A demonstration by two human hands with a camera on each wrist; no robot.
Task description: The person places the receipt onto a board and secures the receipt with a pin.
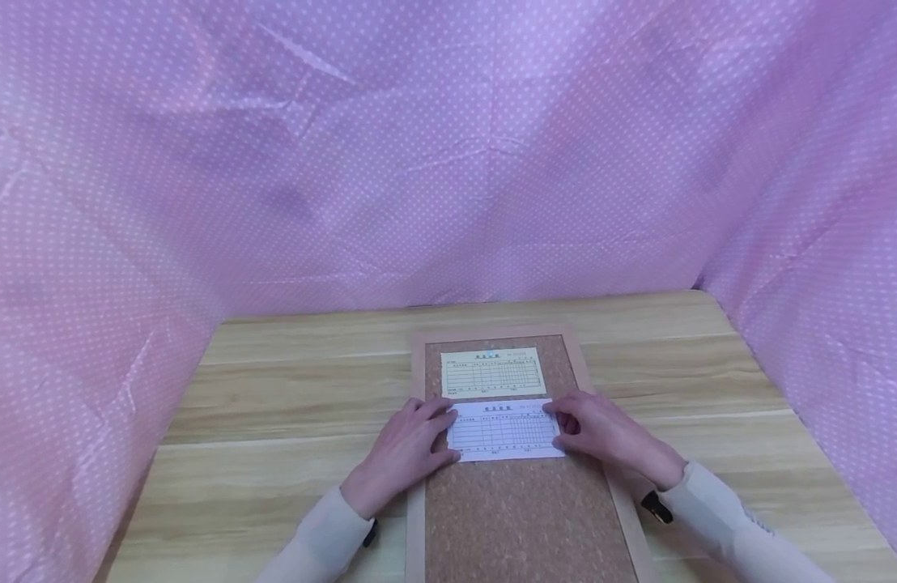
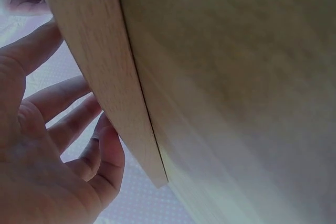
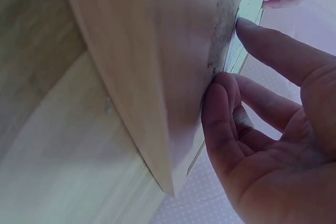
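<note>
A white printed form slip with a table grid lies on the cork board, just below a pale yellow slip of the same kind. A small light-blue pin shows at the yellow slip's top edge. My left hand touches the white slip's left edge, fingertips near the upper corner and thumb near the lower one. At the right edge, the thumb and fingertips of my right hand rest on the slip, its other fingers bent. Both wrist views see the hands from the side, with the slip mostly hidden.
The board's light wooden frame lies on a wood-grain table. Pink dotted cloth hangs behind the table and at both sides. The frame's raised edge stands beside the left hand.
</note>
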